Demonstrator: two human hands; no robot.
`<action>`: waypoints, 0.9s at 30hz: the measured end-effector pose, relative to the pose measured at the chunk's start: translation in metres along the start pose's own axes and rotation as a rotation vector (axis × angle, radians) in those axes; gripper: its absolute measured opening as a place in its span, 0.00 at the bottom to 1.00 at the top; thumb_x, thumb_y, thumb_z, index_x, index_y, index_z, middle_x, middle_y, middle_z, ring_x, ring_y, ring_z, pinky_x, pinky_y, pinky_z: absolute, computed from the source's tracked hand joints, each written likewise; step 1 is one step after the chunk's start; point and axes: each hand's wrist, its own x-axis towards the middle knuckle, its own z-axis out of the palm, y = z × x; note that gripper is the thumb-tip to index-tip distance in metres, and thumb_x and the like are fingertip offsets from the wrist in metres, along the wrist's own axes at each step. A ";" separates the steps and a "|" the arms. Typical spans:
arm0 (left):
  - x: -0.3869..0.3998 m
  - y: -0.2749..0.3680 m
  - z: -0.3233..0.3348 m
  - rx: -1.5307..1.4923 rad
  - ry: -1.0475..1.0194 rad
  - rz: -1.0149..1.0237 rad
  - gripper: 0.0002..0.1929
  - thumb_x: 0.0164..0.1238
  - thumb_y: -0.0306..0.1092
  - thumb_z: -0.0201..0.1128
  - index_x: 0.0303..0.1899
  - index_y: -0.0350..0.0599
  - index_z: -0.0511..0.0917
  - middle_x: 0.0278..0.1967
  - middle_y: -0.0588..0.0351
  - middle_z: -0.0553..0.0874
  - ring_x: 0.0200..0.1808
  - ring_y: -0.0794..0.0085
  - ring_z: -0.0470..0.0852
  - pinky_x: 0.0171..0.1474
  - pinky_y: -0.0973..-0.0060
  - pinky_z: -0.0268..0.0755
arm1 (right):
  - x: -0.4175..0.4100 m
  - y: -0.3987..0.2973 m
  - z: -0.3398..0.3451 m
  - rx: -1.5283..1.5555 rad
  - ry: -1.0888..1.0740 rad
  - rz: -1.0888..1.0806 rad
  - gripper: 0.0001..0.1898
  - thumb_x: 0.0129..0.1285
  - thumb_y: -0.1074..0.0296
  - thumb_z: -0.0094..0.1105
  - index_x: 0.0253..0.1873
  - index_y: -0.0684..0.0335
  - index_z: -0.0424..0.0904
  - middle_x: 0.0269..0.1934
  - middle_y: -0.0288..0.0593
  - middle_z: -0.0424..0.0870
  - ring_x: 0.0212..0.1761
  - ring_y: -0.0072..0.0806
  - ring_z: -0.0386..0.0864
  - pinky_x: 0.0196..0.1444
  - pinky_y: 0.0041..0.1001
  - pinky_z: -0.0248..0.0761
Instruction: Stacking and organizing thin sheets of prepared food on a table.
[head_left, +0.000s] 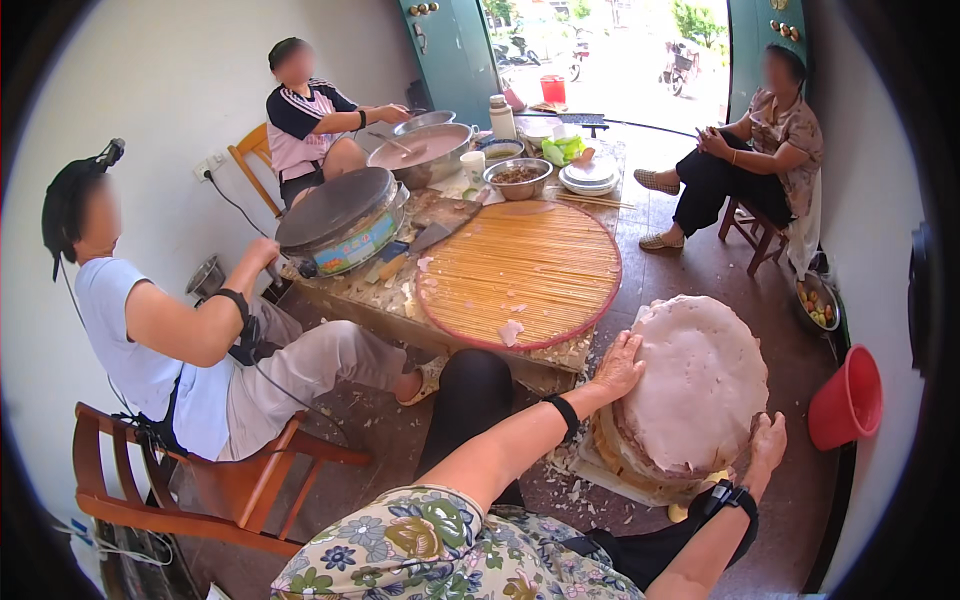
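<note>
A tall stack of thin round pancakes (694, 382), its top sheet pinkish-grey, stands low at the front right. My left hand (621, 367) rests against its left edge, fingers slightly spread. On the opposite side my right hand (769, 444) is at the lower right edge, fingers loosely bent. I see no separate thing in either hand. Beneath the stack a pale flat base (622, 480) shows in part. Left of the stack, a round mat of thin slats with a red rim (517, 270) lies on the low table, carrying a few torn pancake scraps (511, 332).
A round griddle (337, 214) stands at the table's left beside a seated co-worker (180, 330). Behind are a batter pan (424, 150), a bowl of filling (517, 177) and another seated person (315, 127). A third person (757, 150) sits right. A red bucket (847, 401) stands by the wall.
</note>
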 end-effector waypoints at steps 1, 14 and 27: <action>0.000 0.002 -0.001 0.001 -0.041 -0.016 0.28 0.59 0.35 0.61 0.60 0.39 0.66 0.62 0.39 0.65 0.64 0.46 0.64 0.66 0.62 0.59 | 0.001 0.002 -0.002 0.003 0.045 0.005 0.20 0.63 0.64 0.50 0.57 0.66 0.72 0.52 0.60 0.78 0.56 0.50 0.75 0.57 0.38 0.68; -0.022 0.000 -0.029 0.026 0.189 0.084 0.21 0.61 0.29 0.57 0.57 0.41 0.71 0.59 0.38 0.70 0.61 0.47 0.69 0.63 0.63 0.63 | 0.009 0.004 0.001 0.146 0.174 -0.047 0.11 0.59 0.70 0.44 0.42 0.64 0.77 0.36 0.52 0.82 0.39 0.45 0.80 0.44 0.36 0.71; -0.101 0.007 -0.184 -0.318 0.104 -0.078 0.09 0.66 0.23 0.51 0.43 0.41 0.79 0.30 0.59 0.82 0.27 0.80 0.78 0.33 0.81 0.72 | 0.029 0.046 0.011 0.496 0.203 -0.063 0.11 0.62 0.70 0.45 0.44 0.64 0.78 0.33 0.41 0.80 0.30 0.26 0.78 0.34 0.27 0.72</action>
